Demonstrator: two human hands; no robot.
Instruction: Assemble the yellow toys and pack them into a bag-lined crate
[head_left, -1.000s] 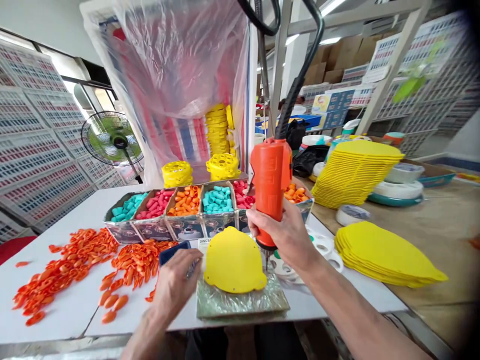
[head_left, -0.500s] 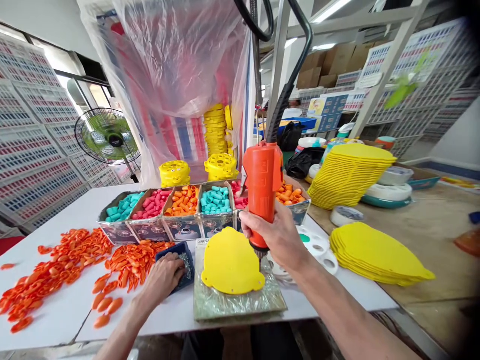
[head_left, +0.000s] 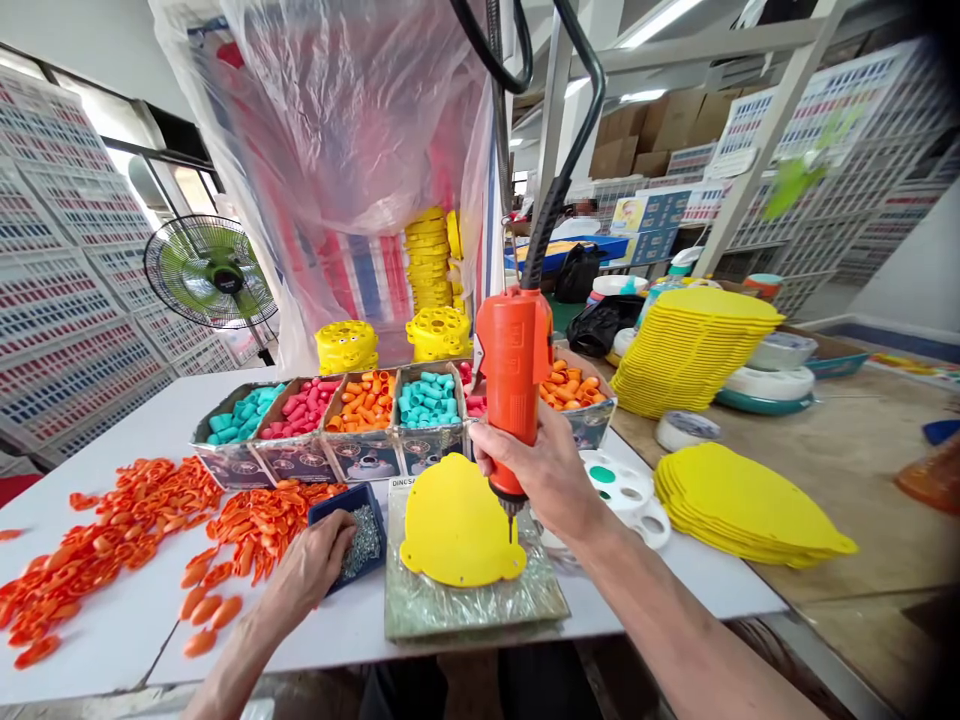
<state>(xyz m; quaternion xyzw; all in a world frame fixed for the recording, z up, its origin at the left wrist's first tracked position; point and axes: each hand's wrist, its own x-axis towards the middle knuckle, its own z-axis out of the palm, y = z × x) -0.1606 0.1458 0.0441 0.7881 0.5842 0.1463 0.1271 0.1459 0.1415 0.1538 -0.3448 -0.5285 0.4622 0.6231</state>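
My right hand [head_left: 544,465] is wrapped round the grip of an orange electric screwdriver [head_left: 514,360], held upright with its bit pointing down. The bit tip is over the right edge of a yellow bear-shaped plastic plate [head_left: 457,520], which lies on a film-wrapped pad [head_left: 480,622]. My left hand [head_left: 319,550] rests at the left side of a dark blue tray [head_left: 382,545] of small screws [head_left: 365,545]. Its fingers are curled together at the screws, and whatever is between the fingertips is hidden.
Behind the pad stands a row of bins [head_left: 367,455] holding teal, pink and orange pieces. Loose orange pieces [head_left: 112,550] spread at left. Yellow plates are stacked [head_left: 742,500] at right, near white discs with holes [head_left: 630,495]. A black cable [head_left: 577,140] hangs down to the screwdriver.
My left hand has drawn back slightly to the left, uncovering more screws, with its fingers curled closer. The screwdriver in my right hand has shifted slightly left, its bit now over the plate's edge.
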